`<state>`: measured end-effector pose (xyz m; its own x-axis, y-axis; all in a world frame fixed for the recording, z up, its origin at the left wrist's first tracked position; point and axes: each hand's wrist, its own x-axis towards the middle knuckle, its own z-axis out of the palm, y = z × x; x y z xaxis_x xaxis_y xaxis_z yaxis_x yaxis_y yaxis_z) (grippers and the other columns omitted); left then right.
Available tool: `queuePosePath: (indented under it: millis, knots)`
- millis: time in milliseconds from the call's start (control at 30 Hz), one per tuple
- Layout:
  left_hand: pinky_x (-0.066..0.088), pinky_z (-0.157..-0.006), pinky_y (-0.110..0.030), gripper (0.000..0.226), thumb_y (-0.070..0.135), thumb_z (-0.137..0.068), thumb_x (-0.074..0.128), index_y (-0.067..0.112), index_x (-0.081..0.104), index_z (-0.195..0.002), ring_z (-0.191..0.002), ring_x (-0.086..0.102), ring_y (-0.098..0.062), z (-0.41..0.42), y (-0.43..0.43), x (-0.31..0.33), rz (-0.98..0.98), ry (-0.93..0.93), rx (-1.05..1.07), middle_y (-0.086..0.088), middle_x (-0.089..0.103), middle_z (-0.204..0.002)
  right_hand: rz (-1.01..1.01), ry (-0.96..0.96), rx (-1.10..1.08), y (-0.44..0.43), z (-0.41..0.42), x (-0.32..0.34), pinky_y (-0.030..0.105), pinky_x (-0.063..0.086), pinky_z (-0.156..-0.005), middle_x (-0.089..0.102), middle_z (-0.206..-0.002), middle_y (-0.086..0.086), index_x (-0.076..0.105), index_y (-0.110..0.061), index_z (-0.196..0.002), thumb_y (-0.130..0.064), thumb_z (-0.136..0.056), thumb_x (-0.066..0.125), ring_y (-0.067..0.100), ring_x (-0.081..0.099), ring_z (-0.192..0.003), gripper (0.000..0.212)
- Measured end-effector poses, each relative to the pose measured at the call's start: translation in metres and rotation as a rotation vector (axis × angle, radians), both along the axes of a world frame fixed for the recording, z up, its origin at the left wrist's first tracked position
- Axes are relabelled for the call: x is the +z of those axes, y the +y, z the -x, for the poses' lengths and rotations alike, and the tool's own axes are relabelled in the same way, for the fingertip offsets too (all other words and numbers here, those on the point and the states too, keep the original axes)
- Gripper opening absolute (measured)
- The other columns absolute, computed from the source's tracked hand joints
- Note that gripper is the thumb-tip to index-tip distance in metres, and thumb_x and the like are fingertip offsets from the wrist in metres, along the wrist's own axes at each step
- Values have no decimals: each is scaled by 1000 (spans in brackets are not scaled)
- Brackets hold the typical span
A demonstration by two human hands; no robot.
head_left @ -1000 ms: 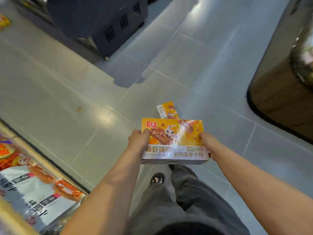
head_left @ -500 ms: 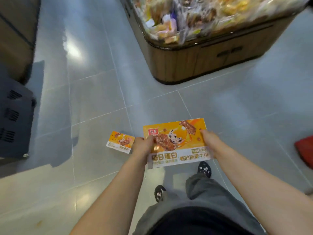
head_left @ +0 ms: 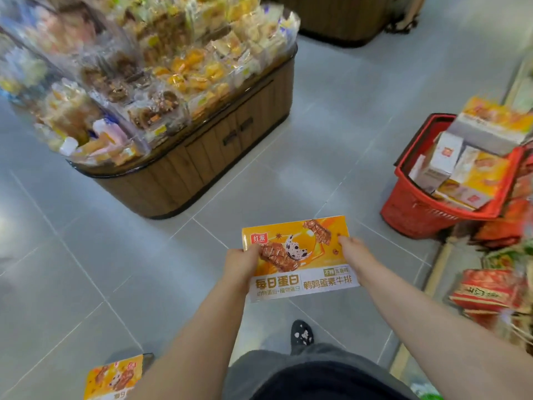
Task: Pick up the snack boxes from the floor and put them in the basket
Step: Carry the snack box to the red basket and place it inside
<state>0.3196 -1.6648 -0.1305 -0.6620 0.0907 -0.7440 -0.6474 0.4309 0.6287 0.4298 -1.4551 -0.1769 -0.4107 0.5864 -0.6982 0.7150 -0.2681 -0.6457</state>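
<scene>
I hold an orange-and-white snack box (head_left: 300, 258) flat in front of me, above the grey floor. My left hand (head_left: 240, 264) grips its left edge and my right hand (head_left: 353, 254) grips its right edge. A red plastic basket (head_left: 415, 209) stands on the floor ahead to the right, apart from the box, and holds several similar boxes, one (head_left: 490, 125) resting across its rim. Another snack box (head_left: 115, 376) lies on the floor at the lower left, partly hidden by my left forearm.
A wooden display island (head_left: 202, 163) piled with wrapped snacks stands ahead on the left. A shelf with red and orange packets (head_left: 487, 293) runs along the right side. A second wooden unit (head_left: 340, 21) is further back. My shoe (head_left: 301, 333) is below the box.
My view has swung right: the display island has shifted left and the red basket has come into view. The floor box has moved to the lower left. Both hands still hold the box.
</scene>
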Motion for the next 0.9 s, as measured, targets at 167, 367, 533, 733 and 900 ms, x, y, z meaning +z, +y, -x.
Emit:
queuePosePath:
  millis: [167,367,533,733,900]
  knots:
    - [53,-77,-40,31,33,-85,55,10,55,-106,-89,67,-29,33,88,4,15,36,-107,-12,68,-103,5,41,-164,67,9,19,60,55,-79,72,-89,15,61,-13,-87,-36,-84,44,35,70,-81,29]
    - [55,-84,-46,27,32,-92,54,13,42,-107,-97,66,-33,80,177,3,47,32,-243,-12,63,-106,57,16,-282,134,36,12,59,54,-81,72,-89,13,62,-13,-93,-37,-83,46,34,70,-82,30]
    - [57,-84,-50,38,35,-83,57,10,50,-111,-89,69,-31,142,269,-2,42,36,-403,-12,67,-105,10,32,-420,205,75,9,45,53,-85,70,-102,16,63,-10,-106,-37,-86,48,35,67,-92,37]
    - [55,-86,-53,16,28,-78,58,13,54,-82,-92,67,-36,195,389,17,-10,99,-613,-16,67,-99,25,43,-654,268,102,21,39,53,-81,67,-104,13,62,-8,-108,-28,-95,45,31,64,-93,28]
    - [57,-82,-53,46,35,-62,54,5,62,-96,-87,70,-35,198,485,10,-60,100,-839,-18,71,-98,50,27,-862,318,95,16,33,46,-75,63,-110,14,54,-5,-120,-30,-98,42,32,62,-97,35]
